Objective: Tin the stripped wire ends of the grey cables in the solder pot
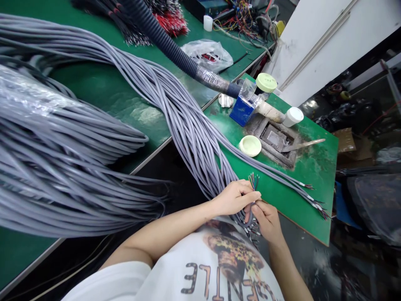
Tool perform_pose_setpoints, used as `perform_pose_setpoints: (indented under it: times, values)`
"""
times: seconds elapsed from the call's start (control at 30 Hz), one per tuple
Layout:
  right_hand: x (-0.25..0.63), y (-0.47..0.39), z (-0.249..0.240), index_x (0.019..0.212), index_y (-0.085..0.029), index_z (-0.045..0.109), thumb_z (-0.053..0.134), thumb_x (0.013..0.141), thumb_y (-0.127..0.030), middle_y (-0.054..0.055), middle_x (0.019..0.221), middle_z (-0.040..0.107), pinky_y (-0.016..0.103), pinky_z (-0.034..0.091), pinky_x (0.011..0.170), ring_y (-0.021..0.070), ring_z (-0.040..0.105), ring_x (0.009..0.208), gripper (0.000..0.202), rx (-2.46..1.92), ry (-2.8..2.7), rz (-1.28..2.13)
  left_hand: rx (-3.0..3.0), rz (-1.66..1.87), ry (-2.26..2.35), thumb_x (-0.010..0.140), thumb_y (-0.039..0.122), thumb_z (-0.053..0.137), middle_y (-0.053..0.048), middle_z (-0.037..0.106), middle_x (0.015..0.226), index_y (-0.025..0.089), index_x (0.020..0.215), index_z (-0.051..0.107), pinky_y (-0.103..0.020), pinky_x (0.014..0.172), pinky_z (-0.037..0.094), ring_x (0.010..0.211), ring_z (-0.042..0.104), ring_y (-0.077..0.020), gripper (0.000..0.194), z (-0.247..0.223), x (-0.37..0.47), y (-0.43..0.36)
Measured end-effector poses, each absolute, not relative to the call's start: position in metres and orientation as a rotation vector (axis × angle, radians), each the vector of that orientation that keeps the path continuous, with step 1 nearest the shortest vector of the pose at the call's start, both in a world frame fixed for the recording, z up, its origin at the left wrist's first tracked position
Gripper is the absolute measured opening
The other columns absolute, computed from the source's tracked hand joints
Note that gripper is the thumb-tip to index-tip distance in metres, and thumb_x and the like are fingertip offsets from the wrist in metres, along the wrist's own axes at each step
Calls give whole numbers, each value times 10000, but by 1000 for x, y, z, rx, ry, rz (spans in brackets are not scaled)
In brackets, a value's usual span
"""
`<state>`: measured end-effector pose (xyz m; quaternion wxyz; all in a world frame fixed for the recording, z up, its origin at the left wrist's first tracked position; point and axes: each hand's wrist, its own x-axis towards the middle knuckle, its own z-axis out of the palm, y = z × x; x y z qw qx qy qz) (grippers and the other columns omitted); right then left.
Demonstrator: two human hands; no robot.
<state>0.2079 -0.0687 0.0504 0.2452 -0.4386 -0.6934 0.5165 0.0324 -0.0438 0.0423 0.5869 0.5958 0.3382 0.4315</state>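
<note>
Nearest the camera, the person's white printed T-shirt [203, 271] filled the lower edge of the view. Just above it the left hand [233, 197] was closed in a pinch around the end of a grey cable, with the fanned coloured wire ends [253, 180] sticking up past its fingertips. The right hand [266, 219] met it from below, fingers curled and thumb pressed to the same cable end, so both hands gripped it together; the two hands touched. More stripped cable ends hung below the hands, partly hidden against the shirt.

Beside the hands, on the small green bench [316, 167], several finished grey cables [300, 188] lay with their stripped tips pointing toward the bench's right edge. The thick grey cable bundle [188, 121] ran from the hands up across the gap onto the long green table [94, 88], where it spread into a large heap on the left.

Farther along the small bench sat a pale green round lid [249, 146], a metal solder pot [277, 140] with a flat blade resting on it, a blue box [242, 110], and a white capped bottle [293, 116]. A dark corrugated hose [169, 44] reached down to the pot. Beyond it lay a clear plastic bag [208, 54] and a tangle of red and black wires [169, 21].
</note>
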Motion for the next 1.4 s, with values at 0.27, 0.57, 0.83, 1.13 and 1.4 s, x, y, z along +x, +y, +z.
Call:
perform_pose_setpoints:
  times: [0.27,0.57,0.83,1.13,1.4]
  values:
    - [203,-68,53,727,-187,671,470,938,-303,4,596,682,249,474,598,133,620,562,313,-1192,-1940,1348,1221,970,740,931,483,449,-40,616,566,149,544,682,-270,775,426,721,531,-140,561,36,32,-44]
    - [201,-71,57,621,-203,651,484,924,-295,7,603,677,248,458,579,130,621,558,358,-1162,-2129,1108,1142,936,644,939,501,416,-43,612,610,123,931,759,-295,761,453,687,566,-147,510,39,26,-50]
    - [201,-72,57,636,-206,651,472,932,-296,11,627,680,248,452,586,128,625,568,357,-1141,-2124,1120,1174,948,648,950,478,409,-45,614,626,134,948,758,-295,788,444,709,556,-147,490,38,26,-52]
    - [201,-72,56,621,-197,644,485,926,-293,12,657,667,237,439,598,120,613,583,357,-1139,-2127,1138,1165,962,642,946,465,428,-40,626,615,142,943,758,-300,794,430,700,543,-148,462,39,25,-51]
    - [202,-74,53,630,-185,644,493,924,-275,17,697,665,223,423,620,107,595,605,342,-1148,-2099,1169,1060,965,665,893,518,501,-55,636,660,137,858,768,-292,721,436,689,548,-151,467,36,27,-50]
